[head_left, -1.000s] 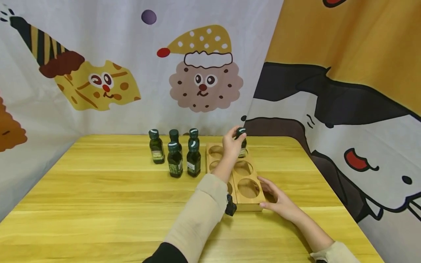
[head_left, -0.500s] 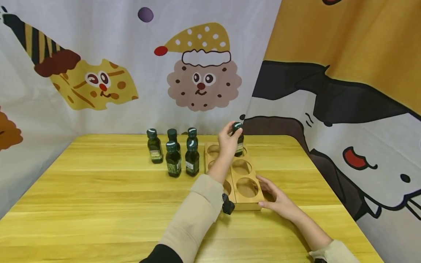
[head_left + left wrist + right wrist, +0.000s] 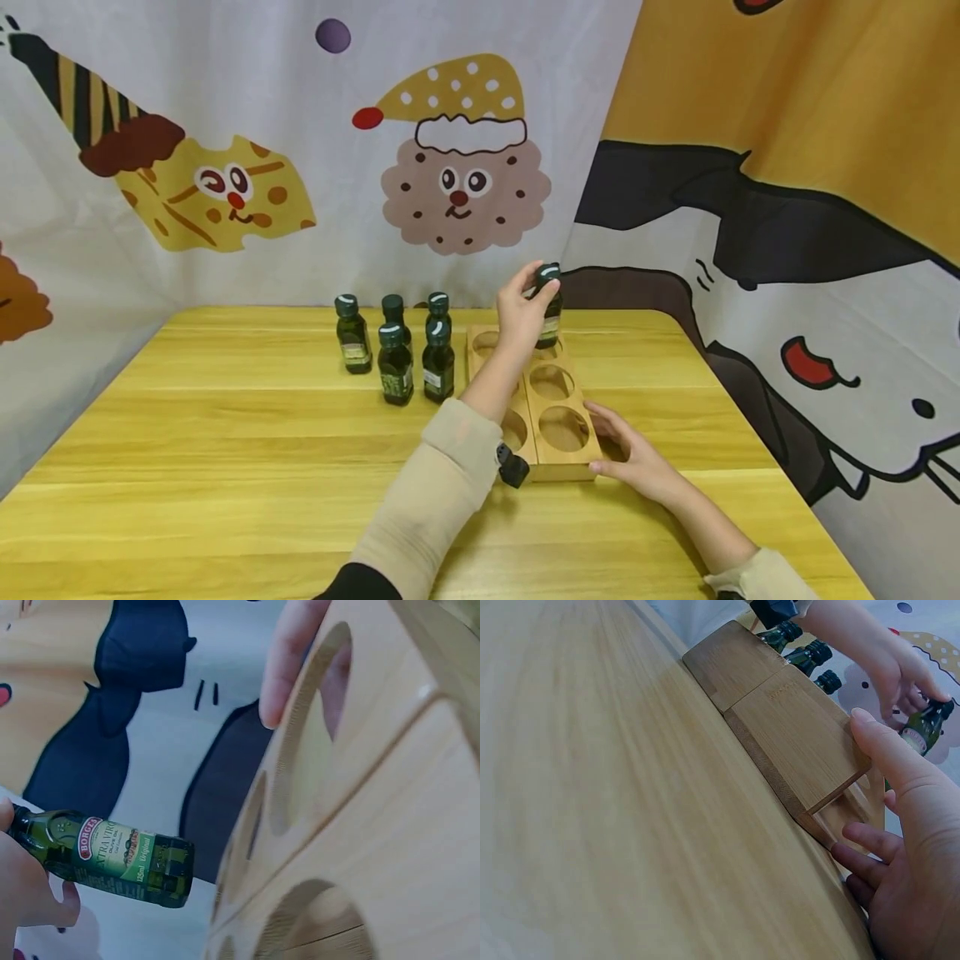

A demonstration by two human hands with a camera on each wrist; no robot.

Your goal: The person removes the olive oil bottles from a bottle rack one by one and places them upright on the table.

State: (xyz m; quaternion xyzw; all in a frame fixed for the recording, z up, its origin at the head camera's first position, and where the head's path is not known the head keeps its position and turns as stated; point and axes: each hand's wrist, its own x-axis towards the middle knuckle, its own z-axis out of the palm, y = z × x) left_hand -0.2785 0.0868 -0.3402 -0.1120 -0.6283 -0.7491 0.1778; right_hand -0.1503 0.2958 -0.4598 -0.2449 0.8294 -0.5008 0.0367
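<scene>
In the head view, my left hand (image 3: 522, 312) pinches a small dark green olive oil bottle (image 3: 551, 321) by its cap. The bottle is upright over the far right hole of a wooden rack (image 3: 534, 417) with two columns of round holes. Its "Borges" label shows in the left wrist view, where the bottle's base (image 3: 171, 871) is apart from the rack. At the rack's near right corner, my right hand (image 3: 637, 461) grips it, thumb by the front end and fingers along the side. The left forearm hides part of the left column.
Several more olive oil bottles stand grouped to the rack's left, among them a front one (image 3: 396, 367) and a left one (image 3: 353, 335). The yellow wooden table (image 3: 247, 467) ends at a cartoon-printed curtain (image 3: 300, 108). A small black device (image 3: 513, 467) sits at my left cuff.
My left hand has risen with the olive oil bottle, whose base now sits higher over the far right hole. The right hand has stayed at the rack's corner.
</scene>
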